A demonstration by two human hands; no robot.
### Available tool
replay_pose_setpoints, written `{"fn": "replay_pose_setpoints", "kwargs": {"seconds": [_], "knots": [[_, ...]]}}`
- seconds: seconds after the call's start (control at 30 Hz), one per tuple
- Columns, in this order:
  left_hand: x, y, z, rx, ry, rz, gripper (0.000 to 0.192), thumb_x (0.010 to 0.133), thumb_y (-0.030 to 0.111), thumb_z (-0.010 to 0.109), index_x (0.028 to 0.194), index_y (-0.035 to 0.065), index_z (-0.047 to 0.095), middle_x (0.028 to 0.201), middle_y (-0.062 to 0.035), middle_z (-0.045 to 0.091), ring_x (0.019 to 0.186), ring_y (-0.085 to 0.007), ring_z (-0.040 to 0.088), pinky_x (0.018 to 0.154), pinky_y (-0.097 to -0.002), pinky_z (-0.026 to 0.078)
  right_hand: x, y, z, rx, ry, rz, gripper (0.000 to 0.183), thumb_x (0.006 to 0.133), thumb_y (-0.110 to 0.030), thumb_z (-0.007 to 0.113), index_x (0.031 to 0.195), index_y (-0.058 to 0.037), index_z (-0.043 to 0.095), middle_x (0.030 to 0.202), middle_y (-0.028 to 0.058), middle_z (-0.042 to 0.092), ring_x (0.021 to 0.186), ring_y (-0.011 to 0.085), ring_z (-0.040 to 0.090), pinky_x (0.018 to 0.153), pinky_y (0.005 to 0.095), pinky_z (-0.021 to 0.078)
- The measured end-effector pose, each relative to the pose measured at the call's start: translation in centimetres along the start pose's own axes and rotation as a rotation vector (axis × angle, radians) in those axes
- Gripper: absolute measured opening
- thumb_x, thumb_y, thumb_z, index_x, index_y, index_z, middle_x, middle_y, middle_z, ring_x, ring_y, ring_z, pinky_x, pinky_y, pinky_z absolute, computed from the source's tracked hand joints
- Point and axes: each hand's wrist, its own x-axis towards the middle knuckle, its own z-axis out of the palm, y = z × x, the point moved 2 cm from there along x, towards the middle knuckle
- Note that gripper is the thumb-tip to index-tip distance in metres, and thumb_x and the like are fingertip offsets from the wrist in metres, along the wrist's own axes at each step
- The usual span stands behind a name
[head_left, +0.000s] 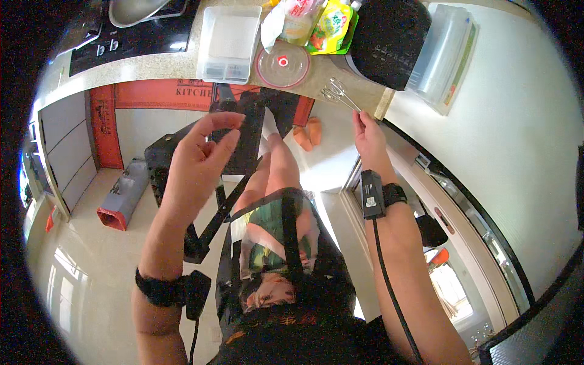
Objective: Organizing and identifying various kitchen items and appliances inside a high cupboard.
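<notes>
My right hand (370, 137) pinches the thin metal handle of a small wire utensil, apparently a whisk (336, 90), between thumb and fingertips. Its looped wire end lies over the edge of the stone-look counter (315, 75). To the left, my left hand (196, 153) hovers in front of the counter, thumb and forefinger curved and apart with nothing between them. A round transparent lid (283, 68) with a pink rim lies on the counter near the whisk. Beside it stands a translucent plastic box (228, 45) with small compartments at its near end.
Seasoning pouches (331, 27) and a dark rounded appliance (388, 41) stand behind the whisk. Far left is a black cooktop (137, 41) with a metal pan (134, 11). Orange slippers (308, 133) and a grey-and-red bin-like object (123, 196) are on the floor. A sliding-door frame (438, 214) runs along the right.
</notes>
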Motion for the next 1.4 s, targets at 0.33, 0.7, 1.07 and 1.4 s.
{"fn": "replay_pose_setpoints", "kwargs": {"seconds": [0.33, 0.7, 1.07, 1.4], "knots": [[2.8, -1.8, 4.1, 0.250, -0.061, 0.188, 0.018, 0.082, 0.003, 0.056, 0.098, 0.0073, 0.059, 0.068, 0.0051, 0.051, 0.049, -0.0014, 0.032, 0.043, -0.0189, 0.026, 9.9, 3.9, -0.3, -0.063, -0.059, 0.065, 0.022, 0.085, -0.008, 0.054, 0.098, 0.0096, 0.051, 0.100, 0.0149, 0.051, 0.093, 0.0215, 0.052, 0.084, 0.0258, 0.0492], [6.7, -5.3, 5.7, 0.189, -0.213, 0.059, 0.016, 0.079, 0.002, 0.058, 0.095, 0.0049, 0.058, 0.077, -0.0024, 0.055, 0.052, -0.0046, 0.042, 0.045, -0.0202, 0.033, 19.1, 5.6, -4.1, 0.010, 0.117, 0.125, 0.014, 0.085, -0.004, 0.052, 0.095, 0.0053, 0.051, 0.095, 0.0128, 0.053, 0.087, 0.0208, 0.053, 0.080, 0.0267, 0.0496], [7.3, -6.7, 6.0, 0.165, -0.241, 0.023, 0.019, 0.080, 0.001, 0.056, 0.099, 0.0046, 0.056, 0.088, -0.0039, 0.057, 0.054, -0.0066, 0.043, 0.047, -0.0214, 0.035, 19.8, 4.4, -3.1, 0.016, 0.108, 0.121, 0.015, 0.083, 0.001, 0.046, 0.098, 0.0013, 0.049, 0.095, 0.0146, 0.053, 0.089, 0.0254, 0.053, 0.081, 0.0351, 0.0503], [4.3, -1.8, 3.5, 0.198, -0.039, 0.132, 0.030, 0.080, 0.002, 0.056, 0.109, 0.0087, 0.054, 0.074, 0.0057, 0.045, 0.061, -0.0022, 0.034, 0.056, -0.0160, 0.030, 5.5, 0.7, 2.4, -0.261, -0.229, 0.187, 0.024, 0.087, -0.009, 0.049, 0.110, -0.0025, 0.048, 0.105, 0.0127, 0.055, 0.096, 0.0237, 0.057, 0.082, 0.0339, 0.0486]]}}
